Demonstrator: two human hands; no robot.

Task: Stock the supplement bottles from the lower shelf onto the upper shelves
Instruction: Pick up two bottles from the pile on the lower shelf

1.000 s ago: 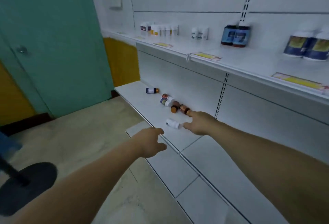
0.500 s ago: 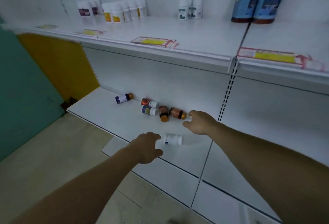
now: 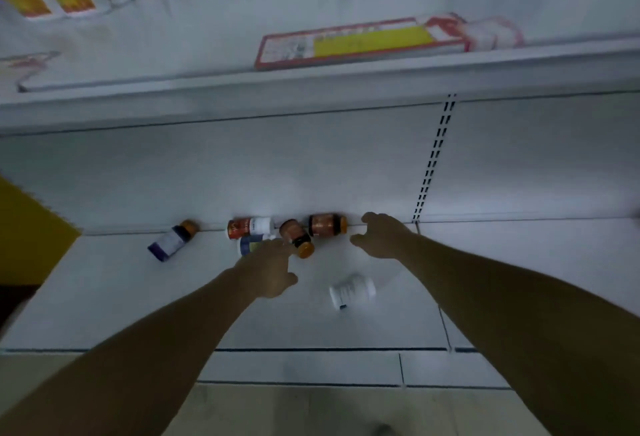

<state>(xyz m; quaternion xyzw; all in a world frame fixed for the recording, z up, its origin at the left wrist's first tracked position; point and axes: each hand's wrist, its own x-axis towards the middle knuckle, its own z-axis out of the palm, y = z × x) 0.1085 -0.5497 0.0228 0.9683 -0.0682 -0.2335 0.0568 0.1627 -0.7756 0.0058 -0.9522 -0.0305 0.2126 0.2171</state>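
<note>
While bottles [image 3: 251, 226] are lying tipped on the lower shelf [image 3: 104, 297], the left hand [image 3: 268, 274] is reaching over a blue bottle [image 3: 250, 245], fingers loosely extended; the right hand [image 3: 379, 236] is hovering spread-fingered beside an amber bottle [image 3: 325, 224].

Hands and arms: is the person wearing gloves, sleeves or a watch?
No. The left hand and right hand are bare, and the left forearm and right forearm are uncovered as far as the frame shows: no gloves, sleeves, watch or bands. Any ring would be lost in blur.
</note>
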